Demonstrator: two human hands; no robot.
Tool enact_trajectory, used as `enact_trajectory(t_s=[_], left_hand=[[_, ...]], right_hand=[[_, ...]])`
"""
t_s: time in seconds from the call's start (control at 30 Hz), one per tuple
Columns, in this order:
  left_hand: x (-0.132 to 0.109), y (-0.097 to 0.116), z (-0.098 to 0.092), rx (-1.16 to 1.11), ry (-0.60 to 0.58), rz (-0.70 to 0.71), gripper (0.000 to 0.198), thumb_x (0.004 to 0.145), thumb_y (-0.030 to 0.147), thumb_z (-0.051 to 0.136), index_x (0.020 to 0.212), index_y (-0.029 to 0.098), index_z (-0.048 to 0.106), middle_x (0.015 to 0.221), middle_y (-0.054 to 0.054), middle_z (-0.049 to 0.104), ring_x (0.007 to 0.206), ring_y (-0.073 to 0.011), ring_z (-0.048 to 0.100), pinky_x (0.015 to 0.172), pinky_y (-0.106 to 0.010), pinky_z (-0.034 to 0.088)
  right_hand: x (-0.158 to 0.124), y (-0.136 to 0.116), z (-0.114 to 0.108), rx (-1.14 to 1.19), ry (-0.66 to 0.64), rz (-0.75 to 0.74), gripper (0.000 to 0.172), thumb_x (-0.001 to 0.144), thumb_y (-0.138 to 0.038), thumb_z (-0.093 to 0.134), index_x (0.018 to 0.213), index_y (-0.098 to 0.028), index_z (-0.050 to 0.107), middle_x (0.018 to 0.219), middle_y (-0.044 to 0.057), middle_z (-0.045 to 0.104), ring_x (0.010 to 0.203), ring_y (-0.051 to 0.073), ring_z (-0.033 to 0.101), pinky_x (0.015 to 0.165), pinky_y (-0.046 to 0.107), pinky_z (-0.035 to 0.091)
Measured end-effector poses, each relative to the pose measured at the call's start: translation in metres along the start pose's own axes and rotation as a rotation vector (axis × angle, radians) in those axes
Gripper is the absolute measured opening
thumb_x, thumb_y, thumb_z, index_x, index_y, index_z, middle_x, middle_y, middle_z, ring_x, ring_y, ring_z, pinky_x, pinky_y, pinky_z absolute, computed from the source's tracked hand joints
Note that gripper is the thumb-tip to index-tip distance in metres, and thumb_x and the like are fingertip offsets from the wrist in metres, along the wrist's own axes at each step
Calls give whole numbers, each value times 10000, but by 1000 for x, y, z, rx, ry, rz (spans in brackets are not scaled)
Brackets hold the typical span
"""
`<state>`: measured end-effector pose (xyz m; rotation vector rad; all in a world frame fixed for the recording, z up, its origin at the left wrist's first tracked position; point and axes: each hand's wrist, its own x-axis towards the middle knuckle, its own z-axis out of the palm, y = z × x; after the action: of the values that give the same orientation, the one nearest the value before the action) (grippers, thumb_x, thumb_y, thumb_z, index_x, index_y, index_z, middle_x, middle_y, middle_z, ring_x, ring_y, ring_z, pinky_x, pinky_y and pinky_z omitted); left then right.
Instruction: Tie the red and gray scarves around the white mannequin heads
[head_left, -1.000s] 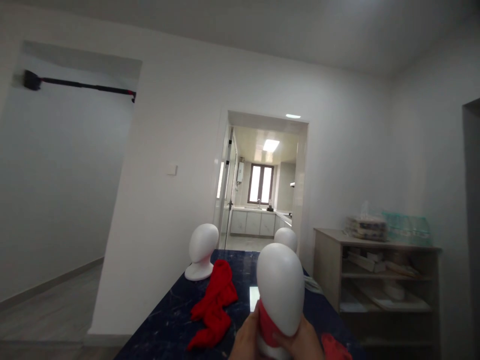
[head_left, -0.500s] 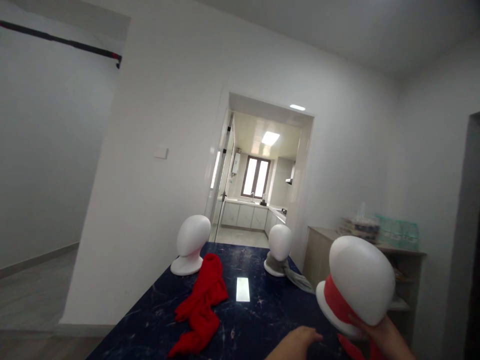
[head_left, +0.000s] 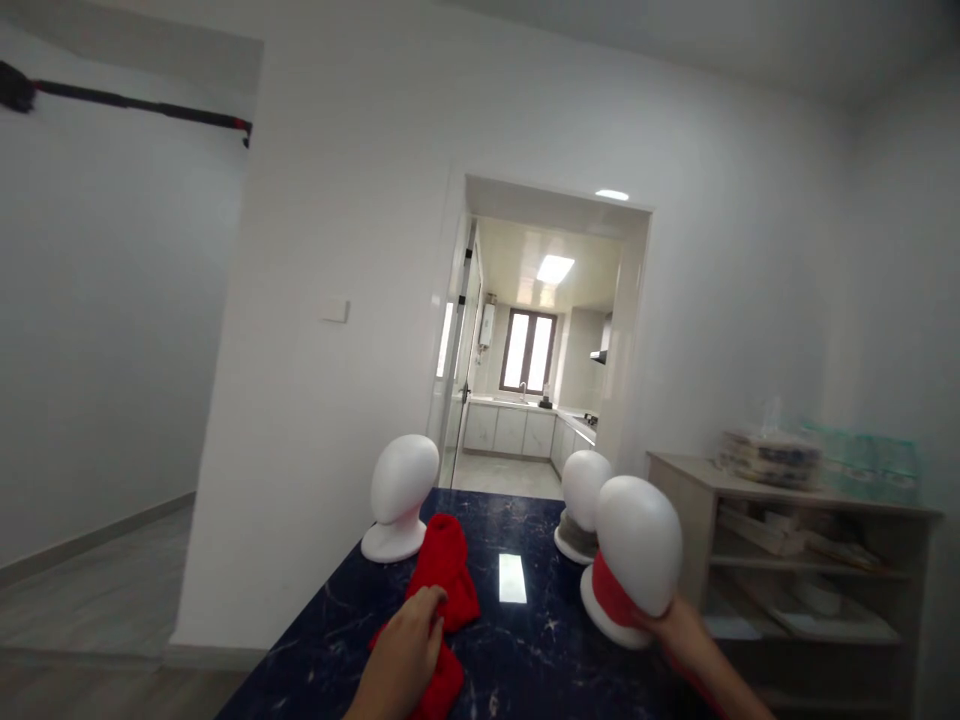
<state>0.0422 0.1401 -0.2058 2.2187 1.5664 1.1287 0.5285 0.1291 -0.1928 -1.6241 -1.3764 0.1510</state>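
Note:
My left hand is over a bright red knitted scarf on the dark blue table, its fingers curled onto the cloth. My right hand grips the neck of the nearest white foam mannequin head from the right side. Around that neck runs a lighter red scarf, and part of it hangs down along my right forearm. The head leans slightly over its round base. Behind the knitted scarf stands a bare white mannequin head.
A third mannequin head with a grey scarf round its neck stands at the far right of the table, partly behind the nearest head. A wooden shelf unit with packages on top stands to the right. A doorway opens onto a kitchen.
My left hand has moved left from the table's near middle onto the knitted scarf. The nearest head, with my right hand on it, has shifted left and farther away. The view has turned right.

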Motion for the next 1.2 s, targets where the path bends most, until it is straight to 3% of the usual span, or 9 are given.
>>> enact_trajectory(t_s=[0.13, 0.53, 0.67, 0.8, 0.9, 1.0, 1.1, 1.17, 1.2], left_hand=[[-2, -2, 5, 49, -87, -6, 262, 946, 135, 441, 1075, 255, 636, 1119, -35, 716, 1101, -192, 675, 1000, -303, 443], [-6, -2, 0, 112, -100, -58, 259, 902, 132, 502, 1109, 223, 628, 1165, -57, 698, 1130, -191, 644, 1004, -267, 436], [-5, -4, 0, 109, -105, -70, 230, 910, 141, 504, 1086, 224, 627, 1152, -53, 703, 1142, -186, 650, 1004, -262, 434], [0, -4, 0, 129, -143, -57, 254, 928, 151, 476, 1106, 225, 642, 1161, -54, 705, 1147, -187, 644, 1022, -275, 429], [2, -8, 2, 217, -89, -53, 266, 901, 188, 527, 1116, 223, 679, 1223, -62, 696, 1185, -216, 617, 1049, -320, 410], [2, -17, 5, 331, -54, -130, 429, 871, 302, 614, 1291, 226, 656, 1398, -87, 643, 1287, -270, 575, 1062, -378, 408], [1, -25, 10, 411, -94, -197, 580, 883, 407, 616, 1425, 204, 587, 1423, -121, 643, 1311, -302, 578, 1071, -405, 419], [0, -26, 12, 442, -101, -188, 542, 912, 372, 571, 1424, 197, 594, 1379, -125, 670, 1289, -299, 598, 1066, -395, 427], [0, -26, 11, 437, -98, -174, 520, 913, 303, 547, 1418, 193, 600, 1360, -123, 680, 1277, -285, 608, 1064, -378, 430]], right_hand=[[-17, 19, 34, -163, -163, 70, 707, 716, -489, 668, 1336, -154, 623, 1160, 175, 805, 1144, 379, 747, 965, 426, 548], [-12, 86, 35, -289, -145, -15, 786, 816, -520, 514, 1478, -96, 536, 1186, 241, 786, 1085, 429, 753, 925, 483, 550], [-23, 85, 31, -308, -142, -36, 758, 866, -456, 442, 1534, -100, 487, 1193, 229, 788, 1100, 410, 754, 927, 490, 552], [-33, 68, 13, -409, -151, 10, 708, 897, -332, 412, 1563, -96, 455, 1154, 209, 801, 1082, 369, 764, 896, 449, 545], [-45, 52, -6, -529, -150, -5, 715, 863, -236, 461, 1567, -106, 451, 1126, 189, 801, 1072, 376, 750, 909, 480, 525], [-67, 17, -13, -642, 27, -133, 668, 818, -203, 538, 1482, -130, 550, 1251, 204, 743, 1189, 423, 665, 1033, 585, 451], [-96, -45, 6, -503, 131, -252, 448, 903, -294, 535, 1315, -161, 651, 1273, 196, 713, 1200, 386, 638, 1063, 524, 446], [-114, -89, 32, -308, 22, -248, 367, 954, -322, 502, 1270, -219, 657, 1231, 141, 730, 1156, 314, 666, 1015, 426, 477], [-120, -107, 47, -219, -107, -221, 297, 957, -311, 505, 1188, -237, 676, 1121, 106, 755, 1041, 273, 700, 916, 370, 504]])
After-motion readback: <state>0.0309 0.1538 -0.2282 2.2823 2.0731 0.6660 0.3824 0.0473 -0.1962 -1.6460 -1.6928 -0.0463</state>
